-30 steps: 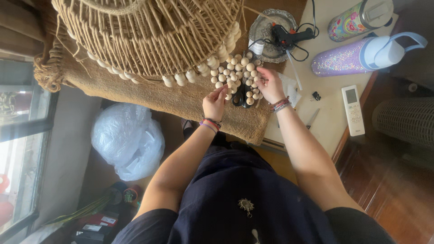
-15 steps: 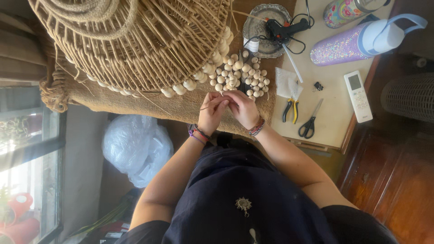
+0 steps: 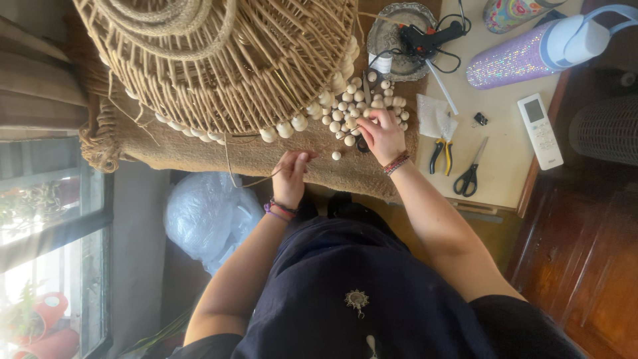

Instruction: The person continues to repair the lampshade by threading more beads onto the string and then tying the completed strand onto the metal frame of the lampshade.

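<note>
Now the hands have parted from their huddle of half a second ago: the left hand pinches a strand of cord below the woven rope frame, while the right hand, fingers curled, reaches into the wooden beads on the burlap-covered desk, likely picking another
</note>
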